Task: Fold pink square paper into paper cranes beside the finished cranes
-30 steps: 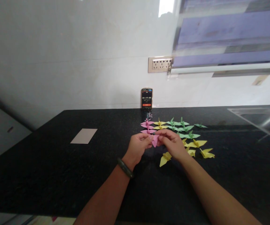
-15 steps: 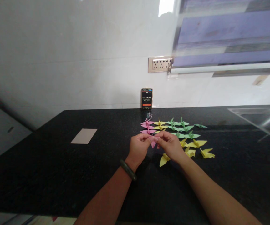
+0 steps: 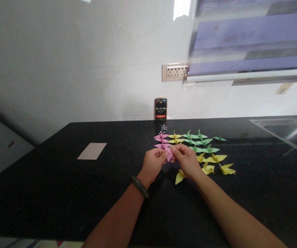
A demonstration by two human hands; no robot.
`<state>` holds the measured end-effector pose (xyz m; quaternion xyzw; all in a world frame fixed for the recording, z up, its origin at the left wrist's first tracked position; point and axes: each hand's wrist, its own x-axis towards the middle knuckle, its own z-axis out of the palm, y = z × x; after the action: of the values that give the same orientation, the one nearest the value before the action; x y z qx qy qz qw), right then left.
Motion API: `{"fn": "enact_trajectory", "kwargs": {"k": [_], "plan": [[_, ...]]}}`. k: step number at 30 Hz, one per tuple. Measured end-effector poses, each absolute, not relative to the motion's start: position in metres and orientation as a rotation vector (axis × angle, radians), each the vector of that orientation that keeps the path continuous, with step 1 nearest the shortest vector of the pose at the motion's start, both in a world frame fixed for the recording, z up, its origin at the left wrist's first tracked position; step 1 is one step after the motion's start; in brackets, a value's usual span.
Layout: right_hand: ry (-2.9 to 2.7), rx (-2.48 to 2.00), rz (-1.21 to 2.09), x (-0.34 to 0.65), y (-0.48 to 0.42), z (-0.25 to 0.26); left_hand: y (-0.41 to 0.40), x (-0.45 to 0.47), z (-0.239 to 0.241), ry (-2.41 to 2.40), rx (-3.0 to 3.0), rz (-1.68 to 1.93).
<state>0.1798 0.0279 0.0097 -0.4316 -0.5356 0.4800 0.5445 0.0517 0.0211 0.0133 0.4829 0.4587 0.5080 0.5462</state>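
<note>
Between my two hands is a small folded piece of pink origami paper [image 3: 169, 155], held above the dark countertop. My left hand [image 3: 153, 161] pinches its left side between thumb and fingers, and a dark bangle circles that wrist. On the right side, my right hand [image 3: 186, 157] grips the paper the same way. Just beyond my fingers stand several pink paper cranes [image 3: 161, 141] in a column. Beside them are yellow cranes [image 3: 174, 137] and green cranes [image 3: 201, 137]. More yellow cranes [image 3: 227, 168] lie to the right, and one yellow crane [image 3: 180, 176] is partly hidden by my right wrist.
A pale square sheet of paper [image 3: 92, 151] lies on the black countertop [image 3: 47, 189] at left. A phone [image 3: 161, 109] showing a timer leans against the wall, with a small patterned item [image 3: 164, 128] before it. A metal sink [image 3: 290, 131] is at right, a socket panel [image 3: 174, 72] above.
The pink paper now shows more of its face, a pointed shape, between my fingers. My hands have parted slightly while both keep their pinch. The view has shifted a little.
</note>
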Motion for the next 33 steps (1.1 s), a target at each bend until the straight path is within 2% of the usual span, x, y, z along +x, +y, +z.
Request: {"fn": "enact_trajectory", "kwargs": {"k": [8,11,15,23,30,33], "plan": [[-1.453,-1.118,1.059,0.183,0.027,0.015,0.026,0.046,0.007,1.2,1.583,1.201],[-1.327,-1.132,1.017,0.183,0.028,0.012,0.023,0.05,0.011,1.102,1.453,1.16],[-1.187,-1.062,1.177,0.183,0.031,0.01,0.021,0.051,0.017,1.056,1.238,1.133],[-1.399,-1.102,1.032,0.186,0.028,0.016,0.021,0.043,0.028,1.13,1.294,1.194],[-1.294,-1.019,1.413,0.178,0.023,0.015,0.027,0.039,0.023,1.008,1.003,1.384],[-1.159,-0.989,1.47,0.172,0.022,0.011,0.027,0.038,0.021,0.97,0.988,1.36]]}}
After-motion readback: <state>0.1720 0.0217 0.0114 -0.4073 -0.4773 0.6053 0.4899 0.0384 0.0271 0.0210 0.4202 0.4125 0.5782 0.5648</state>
